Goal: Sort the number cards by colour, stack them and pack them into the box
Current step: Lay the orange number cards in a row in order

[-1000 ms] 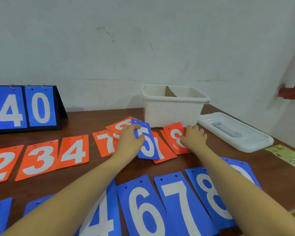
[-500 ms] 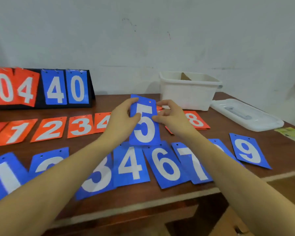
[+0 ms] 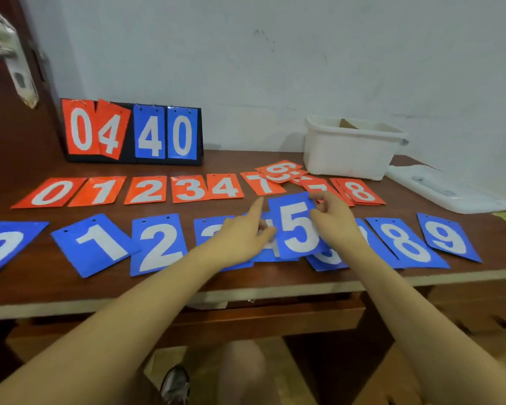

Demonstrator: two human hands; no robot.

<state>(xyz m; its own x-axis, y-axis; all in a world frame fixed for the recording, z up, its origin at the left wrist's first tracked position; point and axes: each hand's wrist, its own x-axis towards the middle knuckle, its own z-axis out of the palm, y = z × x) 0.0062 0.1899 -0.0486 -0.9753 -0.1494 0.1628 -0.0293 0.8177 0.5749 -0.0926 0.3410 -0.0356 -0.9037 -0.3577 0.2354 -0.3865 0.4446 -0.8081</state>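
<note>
Two rows of number cards lay across the brown desk (image 3: 275, 277), and every place here is given from the white box (image 3: 351, 147) at its back right corner. Largest after the desk was that box, open-topped, with a brown scrap showing inside. Its white lid (image 3: 447, 190) lay flat just to its right. Far to the box's left stood a black flip scoreboard (image 3: 132, 131) showing 0 4 in orange and 4 0 in blue. In front of the box and running left lay the orange row (image 3: 146, 190), with a loose orange heap (image 3: 281, 171) just at the box's front left corner and an orange 8 (image 3: 360, 192) just in front of it. Nearer the desk's front edge lay the blue row (image 3: 158, 244), ending in a blue 9 (image 3: 447, 236) in front of the lid. The right hand (image 3: 333, 220) pinched the top right edge of the blue 5 (image 3: 297, 226), its grip clamped on that card, held over the blue row well in front of the box. The left hand (image 3: 240, 232) was beside the card's left edge, forefinger out straight, grip apart.
</note>
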